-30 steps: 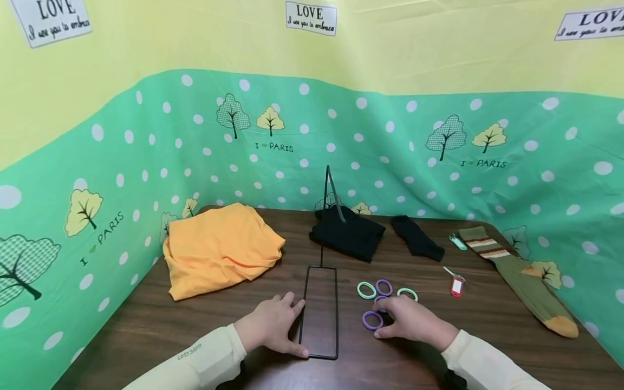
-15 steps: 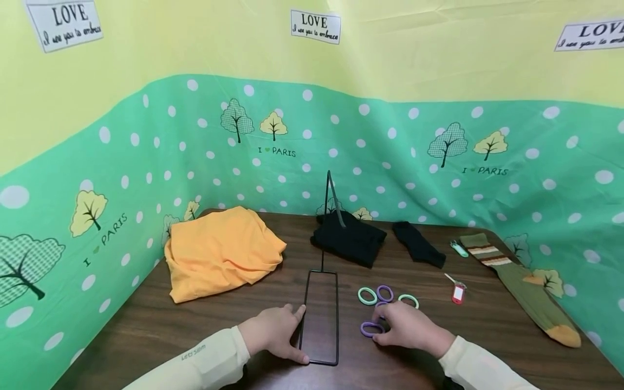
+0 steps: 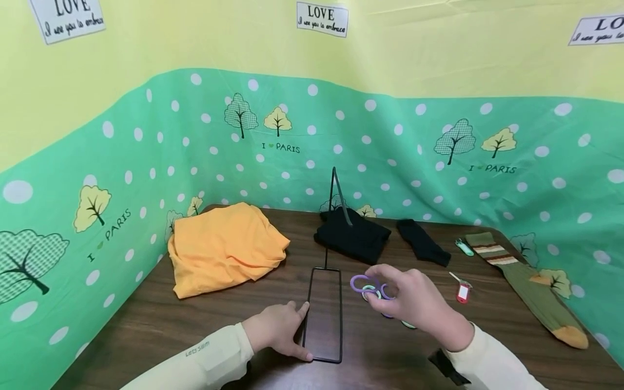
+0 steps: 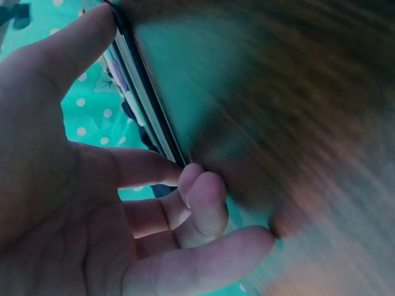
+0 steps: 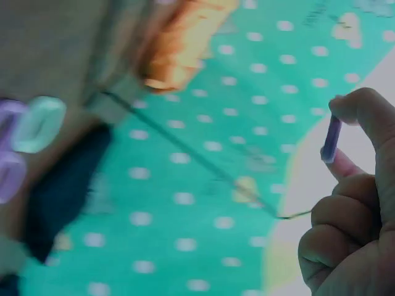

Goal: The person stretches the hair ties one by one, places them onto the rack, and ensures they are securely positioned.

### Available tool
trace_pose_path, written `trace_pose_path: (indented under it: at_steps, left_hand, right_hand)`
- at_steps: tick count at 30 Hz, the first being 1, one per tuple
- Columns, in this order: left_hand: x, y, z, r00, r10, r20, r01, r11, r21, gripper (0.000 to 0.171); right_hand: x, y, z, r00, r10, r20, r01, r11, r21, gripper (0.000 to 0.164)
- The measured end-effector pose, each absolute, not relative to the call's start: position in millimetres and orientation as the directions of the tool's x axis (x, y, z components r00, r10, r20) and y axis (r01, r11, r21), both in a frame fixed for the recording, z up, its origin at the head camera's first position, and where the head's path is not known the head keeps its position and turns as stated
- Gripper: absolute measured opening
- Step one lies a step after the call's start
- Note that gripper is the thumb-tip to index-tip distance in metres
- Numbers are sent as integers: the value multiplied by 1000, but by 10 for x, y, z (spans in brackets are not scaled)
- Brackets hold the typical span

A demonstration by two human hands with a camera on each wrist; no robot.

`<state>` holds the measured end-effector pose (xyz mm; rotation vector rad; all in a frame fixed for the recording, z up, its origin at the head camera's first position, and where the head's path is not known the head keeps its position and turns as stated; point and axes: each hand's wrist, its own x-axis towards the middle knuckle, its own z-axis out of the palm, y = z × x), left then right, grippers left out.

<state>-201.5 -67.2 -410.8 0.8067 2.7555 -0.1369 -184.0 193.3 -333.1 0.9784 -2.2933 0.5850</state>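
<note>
Between the hands: black wire stand [image 3: 340,314], base flat on the wooden table [image 3: 146,330], upright pole at the far end with a bent top. Braced along the left bar, probably against sliding or tipping. Just right of the base, clear of the table, at the right fingertips: purple ring [image 5: 332,139]. Pinched on one side of the rim only, likely to keep the hole unobstructed. Beneath the right hand: mint ring [image 5: 57,114] and loose purple rings [image 5: 22,172], partly hidden, count uncertain; perhaps grouped there for easy reach.

Left hand [image 3: 275,327]: spread, thumb and index finger wide apart, both touching the left bar, thumb at the near corner; no grip round the wire apparent. Right hand [image 3: 416,298]: thumb and index finger closed on the purple ring, other fingers folded toward the palm.

Beyond the left hand: orange cloth [image 3: 226,252], bunched. Beyond the right: black sock [image 3: 423,241], red key tag [image 3: 463,292]. Perhaps set aside for working room.
</note>
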Motion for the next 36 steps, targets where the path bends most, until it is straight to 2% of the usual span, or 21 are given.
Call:
trace_pose_path:
  at_steps: [3,5,7,10,13,17,22,26,30,33,36]
  left_hand:
    - [-2019,-672,-4101,-810,513,-285,541,841,-22,103]
    - [-2021,-673,-4099,-808,517,-283,545,838,-24,103]
    - [-2019,-675,-4099,-807,519,-282,547,837,-23,103]
    - [-2015,-679,-4103,-805,522,-281,549,836,-21,103]
    - [-2014,-684,-4108,-807,518,-284,546,838,-23,103]
    - [-2021,-683,-4118,-809,516,-283,544,839,-25,103]
    - [-2028,-681,-4124,-813,514,-274,541,841,-27,103]
    - [-2028,-672,-4118,-813,511,-279,538,842,-27,103]
    - [-2023,-662,-4115,-814,508,-281,536,844,-24,104]
    - [-2017,-659,-4113,-813,507,-287,535,844,-24,103]
    - [-2012,-660,-4102,-814,503,-291,532,846,-25,103]
  right_hand:
    - [-1789,1827,-3137,-343,-497,797,-816,578,10,27]
    - [-1748,1753,-3008,-212,-475,854,-831,548,98,36]
    - [-1702,1678,-2882,-102,-447,888,-836,523,167,36]
    - [-1657,1581,-2717,16,-400,917,-834,501,233,33]
    - [-1678,1524,-2608,64,-367,928,-814,518,262,32]
    - [-1768,1475,-2489,44,-363,931,-755,598,269,33]
    - [-1984,1420,-2391,-22,-389,921,-669,690,276,32]
    - [-2215,1451,-2419,-160,-409,899,-611,756,235,35]
    - [-2351,1510,-2511,-308,-372,875,-558,816,151,53]
    - [-2372,1577,-2601,-423,-326,846,-561,827,38,56]
    - [-2384,1672,-2703,-582,-266,769,-562,815,-143,55]
